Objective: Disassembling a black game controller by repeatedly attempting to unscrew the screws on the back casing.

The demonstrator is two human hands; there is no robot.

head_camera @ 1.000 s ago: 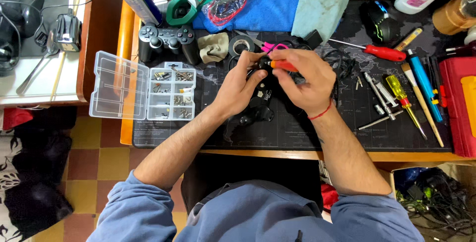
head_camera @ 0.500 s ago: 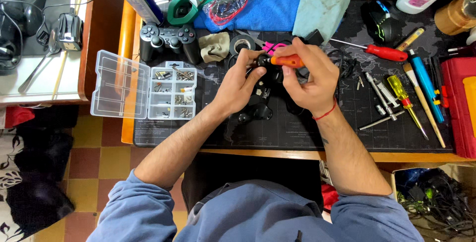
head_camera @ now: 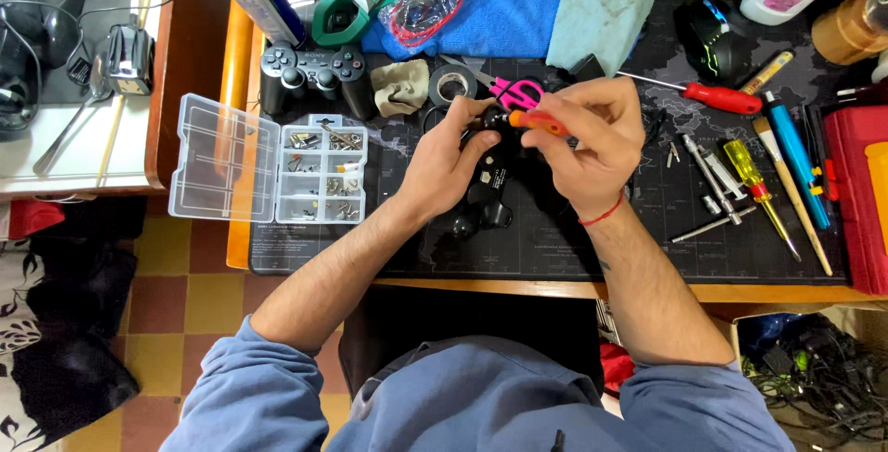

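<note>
Black game controller (head_camera: 486, 184), opened up, lies on the dark desk mat (head_camera: 555, 248) under both hands: the left hand (head_camera: 449, 170) clasps its left side to steady it, while the right hand (head_camera: 587, 137), which a second ago held the orange-handled screwdriver (head_camera: 541, 122) lower over the shell, has lifted and turned it so the tip now meets the upper edge, suggesting work has moved to another screw there. Pink scissors (head_camera: 516, 91) and a tape roll (head_camera: 451, 85) crowd just behind, the open screw box (head_camera: 319, 170) sits to the left, and loose tools (head_camera: 731, 184) lie well to the right.
</note>
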